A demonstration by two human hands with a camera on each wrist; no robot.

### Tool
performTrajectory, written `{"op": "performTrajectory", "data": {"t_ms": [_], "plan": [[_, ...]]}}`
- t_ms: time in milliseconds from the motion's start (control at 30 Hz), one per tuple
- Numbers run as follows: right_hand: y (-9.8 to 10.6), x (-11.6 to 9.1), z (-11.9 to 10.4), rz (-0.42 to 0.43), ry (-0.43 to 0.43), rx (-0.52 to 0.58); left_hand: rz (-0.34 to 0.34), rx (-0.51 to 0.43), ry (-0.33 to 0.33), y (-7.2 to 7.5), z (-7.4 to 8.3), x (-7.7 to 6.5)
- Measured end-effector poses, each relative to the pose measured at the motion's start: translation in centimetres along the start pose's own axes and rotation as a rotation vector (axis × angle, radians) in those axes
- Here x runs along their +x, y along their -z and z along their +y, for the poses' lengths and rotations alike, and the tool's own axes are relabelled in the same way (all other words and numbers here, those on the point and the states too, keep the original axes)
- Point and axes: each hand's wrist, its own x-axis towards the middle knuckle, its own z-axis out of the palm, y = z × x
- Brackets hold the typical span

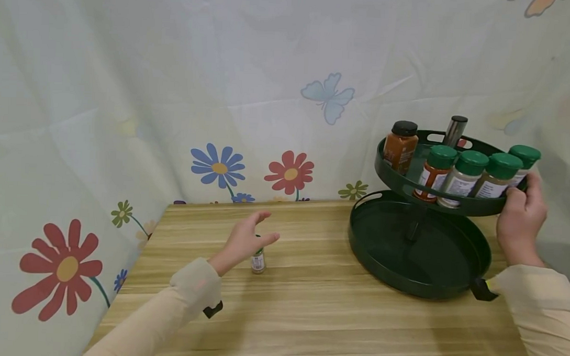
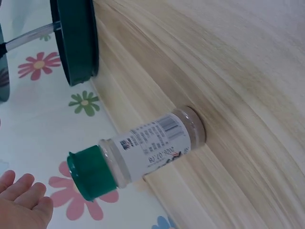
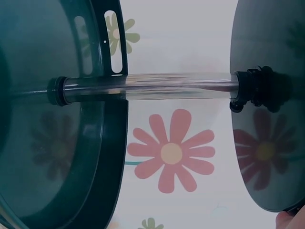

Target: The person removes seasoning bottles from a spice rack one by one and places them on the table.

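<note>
On the table, a small spice jar (image 1: 258,263) with a green cap stands upright, partly hidden by my left hand (image 1: 242,242). That hand's thumb and fingers are spread apart with nothing between them. The left wrist view shows the jar (image 2: 155,143) with its white printed label and pale brown contents, fingertips (image 2: 28,195) off beside the cap. My right hand (image 1: 521,223) grips the right rim of a dark green two-tier tray's upper tier (image 1: 482,208), close to the rightmost green-capped jar (image 1: 525,154). Its fingers (image 3: 291,220) barely show in the right wrist view.
Several green-capped spice jars (image 1: 469,164) and a black-capped orange jar (image 1: 401,148) stand on the upper tier. Below it is the wider lower tier (image 1: 395,255), joined by a central post (image 3: 181,86). A flowered curtain (image 1: 269,93) hangs behind the wooden table (image 1: 308,315).
</note>
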Motion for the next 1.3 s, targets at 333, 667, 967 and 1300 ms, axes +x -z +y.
{"op": "performTrajectory", "data": {"t_ms": [333, 667, 967, 1300], "plan": [[-0.1, -0.3, 0.0, -0.001, -0.010, 0.002, -0.025, -0.041, -0.053, -0.8, 1.8, -0.1], [-0.1, -0.5, -0.2, -0.008, -0.027, 0.014, -0.051, -0.046, -0.106, -1.7, 3.5, 0.0], [-0.1, -0.6, -0.1, 0.006, -0.007, 0.029, -0.047, -0.088, -0.200, -2.3, 6.0, 1.2], [0.0, -0.5, -0.2, 0.011, 0.005, 0.033, -0.024, -0.158, -0.257, -3.5, 8.7, 3.1]]}}
